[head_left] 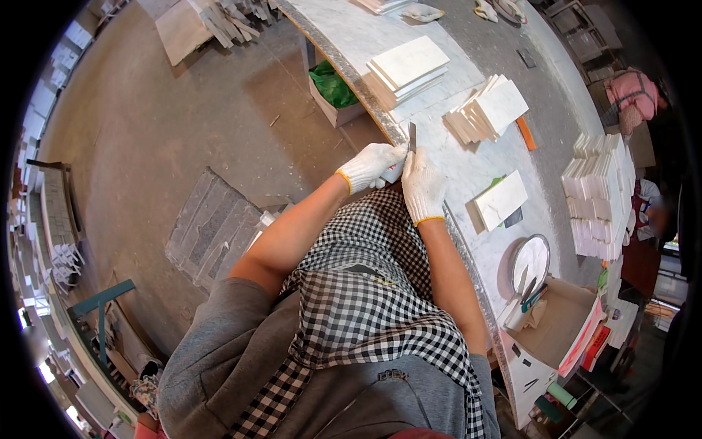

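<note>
left hand (369, 165): gloved in white, my fingers curled shut around a small pale piece (393, 173) at the bench edge; what the piece is i cannot tell.
right hand (423, 184): gloved too, closed on the handle of a blade (412, 136); the grey blade sticks up past my knuckles, over the bench.
piece: held between both gloves, just at the rim of the bench, mostly hidden by my fingers.
bench (468, 164): marble top, curving away from me, its edge under my hands.
tiles: one flat stack (407, 70) ahead of my hands, a fanned stack (488, 108) to its right, a single tile (499, 200) near my right wrist, tall rows (601, 196) far right.
orange stick (526, 133): lies beside the fanned stack.
round mirror (530, 260): on the bench by my right elbow.
box (333, 94): under the bench, with green stuff inside.
</note>
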The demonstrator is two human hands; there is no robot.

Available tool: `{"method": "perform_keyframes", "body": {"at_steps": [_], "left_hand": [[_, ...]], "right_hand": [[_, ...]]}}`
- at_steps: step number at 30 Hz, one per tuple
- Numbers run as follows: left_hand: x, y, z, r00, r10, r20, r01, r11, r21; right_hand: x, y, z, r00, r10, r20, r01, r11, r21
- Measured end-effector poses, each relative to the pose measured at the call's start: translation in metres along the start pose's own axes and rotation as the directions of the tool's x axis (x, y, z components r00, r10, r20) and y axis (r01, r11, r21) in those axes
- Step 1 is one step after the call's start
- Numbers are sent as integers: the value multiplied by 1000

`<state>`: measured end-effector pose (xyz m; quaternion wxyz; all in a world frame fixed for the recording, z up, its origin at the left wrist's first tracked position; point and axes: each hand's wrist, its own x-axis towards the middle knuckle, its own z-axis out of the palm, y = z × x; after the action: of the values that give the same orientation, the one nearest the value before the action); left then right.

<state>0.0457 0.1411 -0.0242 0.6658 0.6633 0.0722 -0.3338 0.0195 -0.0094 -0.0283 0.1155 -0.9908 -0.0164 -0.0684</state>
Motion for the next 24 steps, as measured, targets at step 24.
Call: {"method": "perform_keyframes", "body": {"at_steps": [24], "left_hand": [[1,-1,1,1000,3,7,-3,999,-54]], "right_hand": [[0,-4,-1,999,40,14,-40,999,18]]}}
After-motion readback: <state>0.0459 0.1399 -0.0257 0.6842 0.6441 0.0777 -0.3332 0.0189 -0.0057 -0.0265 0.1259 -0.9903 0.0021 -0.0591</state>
